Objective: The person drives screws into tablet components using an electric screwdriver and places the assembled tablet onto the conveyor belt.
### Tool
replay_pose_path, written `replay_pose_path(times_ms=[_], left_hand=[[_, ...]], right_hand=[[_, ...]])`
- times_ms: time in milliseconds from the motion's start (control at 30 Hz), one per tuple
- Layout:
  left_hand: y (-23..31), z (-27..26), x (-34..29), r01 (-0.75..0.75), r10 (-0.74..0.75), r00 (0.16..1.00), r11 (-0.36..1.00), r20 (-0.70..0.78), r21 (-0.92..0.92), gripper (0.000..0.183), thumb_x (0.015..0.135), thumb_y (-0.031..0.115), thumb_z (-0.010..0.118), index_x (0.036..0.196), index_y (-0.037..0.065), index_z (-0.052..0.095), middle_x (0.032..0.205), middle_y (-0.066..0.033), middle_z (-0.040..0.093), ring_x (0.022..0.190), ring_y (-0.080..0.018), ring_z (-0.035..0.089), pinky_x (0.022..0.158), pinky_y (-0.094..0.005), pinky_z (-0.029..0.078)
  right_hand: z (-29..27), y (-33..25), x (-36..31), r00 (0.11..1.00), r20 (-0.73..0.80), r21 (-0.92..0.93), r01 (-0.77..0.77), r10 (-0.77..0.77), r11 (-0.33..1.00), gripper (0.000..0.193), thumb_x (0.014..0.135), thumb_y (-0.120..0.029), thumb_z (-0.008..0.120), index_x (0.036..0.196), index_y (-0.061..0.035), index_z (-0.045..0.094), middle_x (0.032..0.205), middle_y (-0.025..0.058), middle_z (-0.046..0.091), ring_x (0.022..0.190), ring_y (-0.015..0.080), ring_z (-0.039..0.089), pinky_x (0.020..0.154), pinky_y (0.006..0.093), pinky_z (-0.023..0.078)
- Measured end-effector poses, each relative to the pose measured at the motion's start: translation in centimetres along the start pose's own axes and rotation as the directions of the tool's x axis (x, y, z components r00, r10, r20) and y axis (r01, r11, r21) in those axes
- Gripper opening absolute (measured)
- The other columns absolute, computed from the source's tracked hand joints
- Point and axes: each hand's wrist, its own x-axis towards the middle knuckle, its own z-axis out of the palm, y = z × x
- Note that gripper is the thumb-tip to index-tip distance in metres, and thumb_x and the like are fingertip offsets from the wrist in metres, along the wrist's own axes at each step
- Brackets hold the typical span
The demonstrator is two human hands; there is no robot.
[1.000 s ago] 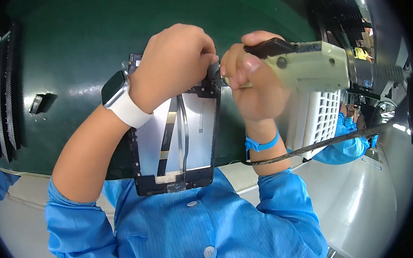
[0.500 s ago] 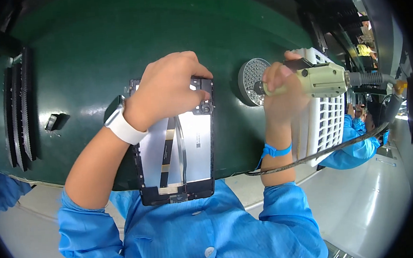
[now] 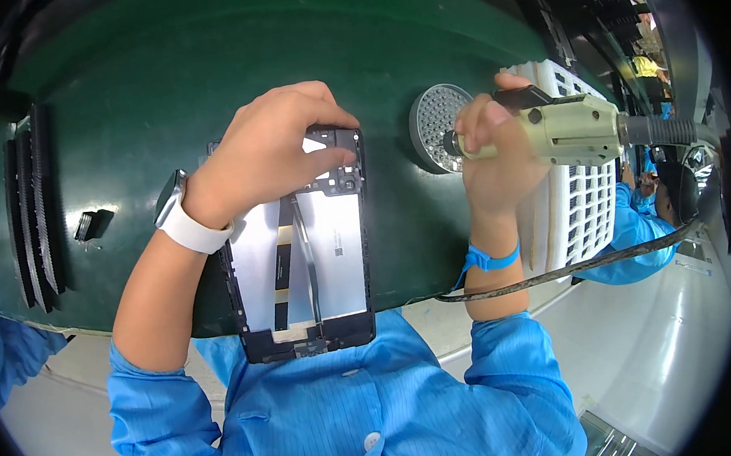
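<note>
Head | left hand half-curled, holding framed panel | right hand wrapped round screwdriver

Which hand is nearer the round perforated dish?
Right. The right hand grips the pale power tool just right of the dish; the left hand is farther away, leftward, over the open device.

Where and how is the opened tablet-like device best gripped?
Probably by its black near end, from the near side, pinched above and below: that end appears to overhang the green table, while the left hand covers part of the far end.
</note>
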Motion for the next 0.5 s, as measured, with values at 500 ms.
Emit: replay_pose_path(times_ms=[500], left_hand=[[-1.2,1.2,-0.1,0.028,-0.025,0.991,0.999,-0.132,0.024,0.017,0.078,0.008,0.074,0.094,0.006,0.076,0.090,-0.0076,0.067,0.086,-0.0271,0.065,0.075,-0.0351,0.051]], right_hand=[[3.7,-0.8,-0.3,0.971,0.216,0.104,-0.125,0.101,0.987,0.035,0.087,-0.007,0.055,0.117,0.0104,0.053,0.059,0.0049,0.047,0.049,0.0144,0.046,0.053,0.0332,0.044]])
